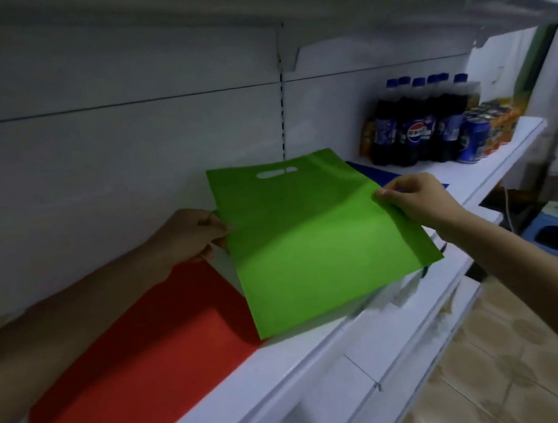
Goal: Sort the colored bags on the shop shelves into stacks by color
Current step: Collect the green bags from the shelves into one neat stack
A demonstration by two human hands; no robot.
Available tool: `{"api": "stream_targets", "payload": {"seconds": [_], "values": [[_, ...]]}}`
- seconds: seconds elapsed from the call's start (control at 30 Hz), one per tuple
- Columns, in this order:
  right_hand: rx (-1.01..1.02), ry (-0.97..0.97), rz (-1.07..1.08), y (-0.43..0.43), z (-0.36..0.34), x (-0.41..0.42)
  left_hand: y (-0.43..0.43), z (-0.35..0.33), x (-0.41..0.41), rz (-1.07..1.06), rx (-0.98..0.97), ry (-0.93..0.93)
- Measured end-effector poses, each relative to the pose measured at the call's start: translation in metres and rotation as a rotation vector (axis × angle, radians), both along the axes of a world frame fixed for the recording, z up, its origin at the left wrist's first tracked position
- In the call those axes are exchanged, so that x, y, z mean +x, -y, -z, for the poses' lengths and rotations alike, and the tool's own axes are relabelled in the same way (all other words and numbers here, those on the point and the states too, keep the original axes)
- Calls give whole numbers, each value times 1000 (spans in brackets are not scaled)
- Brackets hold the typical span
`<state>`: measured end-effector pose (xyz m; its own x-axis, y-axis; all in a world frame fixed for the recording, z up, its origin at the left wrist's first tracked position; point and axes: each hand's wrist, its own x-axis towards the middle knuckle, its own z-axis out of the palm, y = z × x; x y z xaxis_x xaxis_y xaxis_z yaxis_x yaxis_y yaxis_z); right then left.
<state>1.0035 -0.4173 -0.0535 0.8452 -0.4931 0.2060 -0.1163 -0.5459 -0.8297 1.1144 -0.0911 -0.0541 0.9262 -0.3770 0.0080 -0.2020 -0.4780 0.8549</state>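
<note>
Green bag [312,242]: up off the white shelf [321,362], held flat between both hands, cut-out handle toward the back wall.
Left hand [190,236]: pinches the bag's left edge.
Right hand [414,202]: pinches the right edge, thumb on top.
Red bag [143,373]: flat on the shelf, partly under the green one.
Blue bag [375,173]: lying behind the right hand.
Cola bottles [423,123]: upright at the shelf's far end, cans [474,137] beside them.

Cola bottles [423,123] and blue cans [473,141] stood at the far right end of the shelf [445,169]; a blue stool [555,234] sat on the tiled floor [495,378].
</note>
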Motion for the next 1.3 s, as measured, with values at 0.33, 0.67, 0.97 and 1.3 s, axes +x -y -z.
{"api": "stream_targets", "payload": {"seconds": [0.33,0.67,0.97,1.3], "values": [[-243,-115,-187,47,23,101,35,40,28,-105,114,25],[-441,-260,-397,65,41,142,45,44,20,-241,448,46],[191,-261,-547,61,58,148,76,50,-4,-451,-361,-303],[517,-288,-570,54,74,154,117,43,-14,-600,-750,-348]]}}
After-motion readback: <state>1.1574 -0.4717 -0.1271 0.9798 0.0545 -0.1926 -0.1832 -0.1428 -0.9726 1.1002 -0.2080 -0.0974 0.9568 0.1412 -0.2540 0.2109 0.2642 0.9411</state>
